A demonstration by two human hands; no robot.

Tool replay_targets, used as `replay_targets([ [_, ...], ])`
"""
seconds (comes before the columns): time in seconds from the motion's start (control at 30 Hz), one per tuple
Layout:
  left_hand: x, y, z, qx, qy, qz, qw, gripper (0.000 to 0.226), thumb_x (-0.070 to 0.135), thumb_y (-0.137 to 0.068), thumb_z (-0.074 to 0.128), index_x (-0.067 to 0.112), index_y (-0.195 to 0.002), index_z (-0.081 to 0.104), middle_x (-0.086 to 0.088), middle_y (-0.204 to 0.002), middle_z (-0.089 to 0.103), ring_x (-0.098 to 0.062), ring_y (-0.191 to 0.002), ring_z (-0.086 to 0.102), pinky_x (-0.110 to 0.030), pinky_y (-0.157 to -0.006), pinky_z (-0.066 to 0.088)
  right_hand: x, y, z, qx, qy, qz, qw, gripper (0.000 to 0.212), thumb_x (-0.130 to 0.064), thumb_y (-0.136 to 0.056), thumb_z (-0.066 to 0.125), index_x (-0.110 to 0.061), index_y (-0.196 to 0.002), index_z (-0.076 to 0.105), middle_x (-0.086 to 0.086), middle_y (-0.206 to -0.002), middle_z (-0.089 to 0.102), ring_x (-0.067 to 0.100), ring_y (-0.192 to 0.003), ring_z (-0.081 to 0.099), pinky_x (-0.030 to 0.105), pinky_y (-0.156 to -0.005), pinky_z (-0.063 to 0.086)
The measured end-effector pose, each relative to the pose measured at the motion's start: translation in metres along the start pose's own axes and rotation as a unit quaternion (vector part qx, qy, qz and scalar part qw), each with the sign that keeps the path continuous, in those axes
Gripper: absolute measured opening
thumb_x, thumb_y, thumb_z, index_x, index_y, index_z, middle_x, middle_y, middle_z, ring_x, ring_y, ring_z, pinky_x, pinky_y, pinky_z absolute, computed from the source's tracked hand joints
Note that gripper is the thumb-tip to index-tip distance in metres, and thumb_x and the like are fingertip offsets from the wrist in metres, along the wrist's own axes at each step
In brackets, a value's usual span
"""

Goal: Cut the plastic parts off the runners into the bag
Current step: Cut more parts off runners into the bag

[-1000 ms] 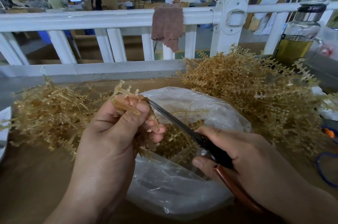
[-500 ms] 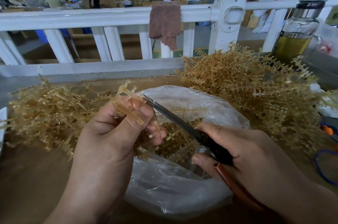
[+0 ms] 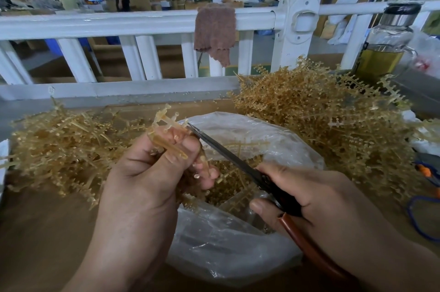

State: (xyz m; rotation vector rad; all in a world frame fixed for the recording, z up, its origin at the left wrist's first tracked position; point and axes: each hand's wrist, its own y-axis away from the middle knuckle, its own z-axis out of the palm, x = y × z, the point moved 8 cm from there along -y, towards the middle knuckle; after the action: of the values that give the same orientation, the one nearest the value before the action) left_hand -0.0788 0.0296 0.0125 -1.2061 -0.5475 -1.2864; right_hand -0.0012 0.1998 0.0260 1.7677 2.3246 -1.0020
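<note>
Nearest the worktop's (image 3: 35, 232) front edge, the clear crinkled plastic bag (image 3: 226, 251) is sitting open at the middle, and small amber cut parts (image 3: 228, 187) are lying inside its mouth. Above it, the right hand (image 3: 316, 201) is working the black-bladed scissors (image 3: 238, 163), its grip wrapped tight round the reddish-brown handles. The blade tip is pointing up and left, touching the pale amber plastic runner (image 3: 166, 125). I cannot tell whether the blades are parted. The left hand (image 3: 147, 187) is holding that runner over the bag's left rim, its grip clamped on it between thumb and fingers. Further back, a loose heap of thin amber runners (image 3: 59, 144) is spreading toward the left edge, and a taller tangled amber pile (image 3: 321, 120) is filling the far right corner. A glass bottle of yellow liquid (image 3: 385, 53) is standing upright behind that pile. Beyond the far edge, a pinkish-brown cloth (image 3: 214, 29) is hanging over the white railing (image 3: 119, 22).
</note>
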Motion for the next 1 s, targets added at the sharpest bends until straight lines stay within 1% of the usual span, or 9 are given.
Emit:
replay_targets([
  [0.13, -0.004, 0.001, -0.002, 0.009, 0.003, -0.015, 1.000, 0.004, 0.029, -0.068, 0.076, 0.026, -0.068, 0.073, -0.002, -0.061, 0.064, -0.020, -0.054, 0.067, -0.027, -0.053, 0.056, 0.000, 0.001, 0.001, 0.000, 0.008, 0.003, 1.000, 0.035, -0.055, -0.088, 0.050, -0.029, -0.110, 0.055, -0.012, -0.075, 0.067, 0.002, -0.069, 0.062, 0.021, -0.058, 0.048],
  [0.27, -0.005, 0.002, -0.002, 0.013, 0.004, -0.022, 1.000, 0.003, 0.028, -0.069, 0.075, 0.027, -0.068, 0.073, -0.003, -0.060, 0.063, -0.020, -0.053, 0.067, -0.026, -0.052, 0.055, 0.001, 0.001, 0.003, -0.003, 0.010, 0.003, 1.000, 0.033, -0.053, -0.088, 0.051, -0.028, -0.107, 0.061, -0.015, -0.069, 0.061, 0.000, -0.065, 0.059, 0.017, -0.056, 0.045],
  [0.4, -0.004, 0.000, -0.002, 0.004, -0.003, -0.018, 1.000, 0.013, 0.023, -0.085, 0.066, 0.024, -0.072, 0.069, -0.005, -0.062, 0.061, -0.023, -0.055, 0.064, -0.029, -0.053, 0.053, 0.005, 0.002, 0.006, -0.015, -0.013, 0.015, 1.000, 0.040, -0.058, -0.086, 0.051, -0.031, -0.114, 0.058, -0.012, -0.076, 0.066, 0.001, -0.069, 0.063, 0.021, -0.057, 0.049],
  [0.5, 0.000, -0.002, -0.002, -0.002, -0.014, -0.003, 1.000, 0.017, 0.030, -0.090, 0.064, 0.023, -0.074, 0.066, -0.005, -0.065, 0.060, -0.024, -0.058, 0.063, -0.032, -0.055, 0.053, 0.007, 0.003, 0.006, -0.014, -0.024, 0.026, 0.999, 0.047, -0.063, -0.085, 0.051, -0.037, -0.123, 0.051, -0.013, -0.077, 0.066, 0.001, -0.070, 0.063, 0.021, -0.057, 0.049],
  [0.67, -0.002, -0.002, -0.012, 0.028, -0.031, -0.010, 0.999, 0.023, 0.041, -0.075, 0.085, 0.020, -0.078, 0.075, -0.007, -0.082, 0.072, -0.027, -0.084, 0.071, -0.039, -0.077, 0.060, 0.009, 0.002, 0.003, -0.019, -0.026, 0.038, 0.999, 0.048, -0.066, -0.083, 0.049, -0.045, -0.126, 0.045, -0.015, -0.076, 0.062, 0.001, -0.068, 0.062, 0.021, -0.055, 0.047],
  [0.73, -0.002, -0.001, -0.012, 0.025, -0.035, -0.009, 0.999, 0.030, 0.046, -0.069, 0.087, 0.019, -0.078, 0.076, -0.005, -0.080, 0.070, -0.021, -0.080, 0.069, -0.038, -0.078, 0.060, 0.009, 0.001, 0.002, -0.028, -0.020, 0.036, 0.999, 0.048, -0.066, -0.083, 0.049, -0.045, -0.126, 0.044, -0.014, -0.081, 0.065, 0.002, -0.072, 0.064, 0.025, -0.057, 0.050],
  [0.83, 0.000, -0.002, -0.008, 0.016, -0.029, 0.007, 0.999, 0.013, 0.031, -0.072, 0.083, 0.024, -0.075, 0.073, -0.003, -0.074, 0.069, -0.018, -0.073, 0.068, -0.030, -0.071, 0.058, 0.007, 0.002, 0.003, -0.041, -0.024, 0.032, 0.998, 0.043, -0.065, -0.083, 0.051, -0.044, -0.121, 0.049, -0.014, -0.078, 0.065, 0.002, -0.069, 0.063, 0.025, -0.055, 0.050],
  [0.9, 0.001, -0.002, -0.007, 0.011, -0.024, 0.019, 0.999, 0.011, 0.026, -0.071, 0.083, 0.026, -0.073, 0.072, -0.001, -0.072, 0.068, -0.016, -0.072, 0.068, -0.026, -0.068, 0.057, 0.007, 0.002, 0.003, -0.052, -0.024, 0.033, 0.998, 0.042, -0.064, -0.083, 0.052, -0.043, -0.119, 0.052, -0.015, -0.077, 0.064, 0.002, -0.068, 0.062, 0.024, -0.054, 0.050],
  [1.0, 0.003, -0.003, -0.006, 0.002, -0.035, 0.027, 0.999, 0.022, 0.042, -0.068, 0.085, 0.027, -0.078, 0.073, 0.001, -0.073, 0.068, -0.015, -0.074, 0.067, -0.026, -0.071, 0.057, 0.006, 0.002, 0.003, -0.066, -0.018, 0.030, 0.997, 0.042, -0.065, -0.084, 0.051, -0.040, -0.118, 0.054, -0.013, -0.077, 0.064, 0.004, -0.067, 0.062, 0.027, -0.053, 0.050],
])
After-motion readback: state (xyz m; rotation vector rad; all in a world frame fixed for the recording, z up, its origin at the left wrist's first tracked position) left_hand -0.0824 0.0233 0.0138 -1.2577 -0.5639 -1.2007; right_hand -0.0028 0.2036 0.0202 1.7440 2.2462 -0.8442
